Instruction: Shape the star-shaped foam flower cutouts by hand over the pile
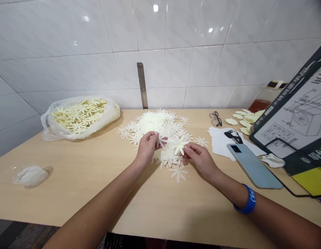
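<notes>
My left hand (149, 146) pinches a thin white flower-shaped petal piece (161, 139) between thumb and fingers. In my right hand (199, 157) is a fuller, pale yellow-white flower piece (179, 145), gripped at its right edge. Both hands hover over the near side of a loose pile of white flower pieces (152, 122) on the table. One single flower piece (178, 172) lies just below the hands, apart from the pile. A blue wristband (248, 200) circles my right wrist.
An open plastic bag (113, 110) of yellowish flower pieces lies at back left, a small clear bag (30, 175) at left. To the right are a phone (255, 166), white paper (216, 140), glasses (215, 118), a jar (263, 98) and a large printed box (297, 114).
</notes>
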Motion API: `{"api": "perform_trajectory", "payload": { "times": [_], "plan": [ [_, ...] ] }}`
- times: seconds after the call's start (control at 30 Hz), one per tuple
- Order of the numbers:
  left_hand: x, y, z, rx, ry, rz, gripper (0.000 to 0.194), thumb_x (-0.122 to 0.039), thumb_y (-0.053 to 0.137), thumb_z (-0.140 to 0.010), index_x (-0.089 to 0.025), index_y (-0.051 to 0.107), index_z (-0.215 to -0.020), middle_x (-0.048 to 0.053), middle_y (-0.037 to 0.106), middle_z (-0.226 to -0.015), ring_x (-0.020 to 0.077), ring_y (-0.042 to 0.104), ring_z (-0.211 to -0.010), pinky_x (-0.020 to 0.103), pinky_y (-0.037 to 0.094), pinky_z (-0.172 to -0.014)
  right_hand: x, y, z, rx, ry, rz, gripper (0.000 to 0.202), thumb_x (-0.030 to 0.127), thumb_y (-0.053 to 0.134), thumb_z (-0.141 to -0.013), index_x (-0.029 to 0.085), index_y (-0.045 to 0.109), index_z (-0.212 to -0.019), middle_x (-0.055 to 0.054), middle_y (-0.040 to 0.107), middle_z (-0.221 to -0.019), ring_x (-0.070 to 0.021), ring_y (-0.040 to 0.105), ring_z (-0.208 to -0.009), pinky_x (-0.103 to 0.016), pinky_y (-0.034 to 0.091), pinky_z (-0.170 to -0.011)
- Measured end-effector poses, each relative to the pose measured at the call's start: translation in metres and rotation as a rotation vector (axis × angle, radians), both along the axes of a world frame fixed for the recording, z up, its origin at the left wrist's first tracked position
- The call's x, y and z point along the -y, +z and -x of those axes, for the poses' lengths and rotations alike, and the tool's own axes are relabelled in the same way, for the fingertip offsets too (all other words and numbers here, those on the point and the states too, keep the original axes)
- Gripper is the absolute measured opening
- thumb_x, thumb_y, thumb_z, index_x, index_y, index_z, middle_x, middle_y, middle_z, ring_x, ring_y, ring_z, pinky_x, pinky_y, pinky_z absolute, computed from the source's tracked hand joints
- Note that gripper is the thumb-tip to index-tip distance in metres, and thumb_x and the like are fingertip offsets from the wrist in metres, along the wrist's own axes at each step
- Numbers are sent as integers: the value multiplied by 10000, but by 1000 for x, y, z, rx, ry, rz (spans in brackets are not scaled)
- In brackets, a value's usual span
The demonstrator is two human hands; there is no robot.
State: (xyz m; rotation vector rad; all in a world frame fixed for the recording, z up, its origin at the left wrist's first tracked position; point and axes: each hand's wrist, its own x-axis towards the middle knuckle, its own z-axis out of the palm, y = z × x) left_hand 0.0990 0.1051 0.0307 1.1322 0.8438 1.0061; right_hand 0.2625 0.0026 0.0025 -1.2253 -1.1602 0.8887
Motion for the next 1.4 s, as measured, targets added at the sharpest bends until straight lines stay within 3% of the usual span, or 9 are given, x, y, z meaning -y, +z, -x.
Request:
{"api": "perform_trajectory", "payload": {
  "times": [0.17, 0.3, 0.47, 0.6, 0.77, 0.93, 1.07, 1.23, 1.4],
  "plan": [
    [-1, 0, 0, 18, -8, 85, 338, -205, 707, -727, -154, 585, -1038, -4, 652, -651, 125, 657, -666, 271, 527, -732, 0, -1, -1, 0, 0, 6, 308, 454, 585, -885, 195, 605, -719, -16, 611, -649, -151, 549, -590, -301, 449, -601],
    [-1, 0, 0, -31, -68, 66, 201, -220, 728, -703, -106, 645, -845, 39, 674, -720, 87, 611, -624, 231, 502, -693, 0, -1, -1, 8, -3, 1, 311, 458, 590, -883, 193, 604, -721, -22, 626, -668, -151, 554, -597, -300, 446, -603],
    [0, -1, 4, -294, -43, -178, 348, -433, 627, -805, -163, 526, -611, -41, 497, -516, 63, 405, -437, 216, 322, -466, -1, -1, -1, 10, 6, -4, 318, 464, 602, -873, 189, 608, -714, -8, 598, -615, -150, 551, -588, -295, 439, -599],
    [5, 0, 6, -468, 13, -379, 446, -517, 563, -841, -183, 427, -579, -51, 422, -500, 83, 377, -474, 229, 295, -492, 0, 0, 1, 12, -12, -3, 316, 458, 615, -862, 187, 618, -700, 0, 588, -592, -146, 547, -577, -292, 438, -601],
    [8, -1, 5, -468, 66, -480, 438, -501, 537, -865, -189, 380, -601, -52, 339, -562, 95, 336, -541, 236, 285, -531, 0, 1, 1, 8, -15, 6, 310, 440, 621, -856, 187, 622, -678, 1, 592, -585, -145, 553, -580, -287, 433, -598],
    [7, -7, 5, -538, 102, -654, 91, -263, 527, -879, -223, 593, -927, -6, 573, -811, 137, 519, -719, 266, 411, -658, -1, 0, 0, 6, -7, 17, 303, 439, 624, -855, 185, 633, -689, -1, 602, -591, -145, 563, -579, -284, 440, -593],
    [7, -6, 6, -548, 93, -947, 167, -203, 549, -883, -245, 693, -956, 53, 610, -1101, 213, 524, -1095, 368, 417, -946, 0, 0, 0, 13, 5, 19, 319, 457, 624, -857, 185, 637, -691, -1, 603, -590, -142, 564, -575, -282, 445, -593],
    [10, -3, 4, -484, -137, -1214, 152, -295, 627, -877, -261, 745, -967, 51, 665, -976, 203, 554, -998, 363, 455, -913, 0, -1, 0, 23, 42, 0, 335, 486, 635, -848, 186, 648, -701, -4, 601, -598, -145, 561, -585, -286, 451, -599],
    [11, -3, 3, -459, -188, -1219, 150, -290, 621, -879, -244, 758, -920, 65, 686, -920, 203, 577, -928, 346, 480, -841, 0, -1, 1, 25, 49, -7, 357, 522, 656, -823, 186, 653, -702, -7, 602, -591, -150, 560, -578, -292, 464, -591]
  ]
}}
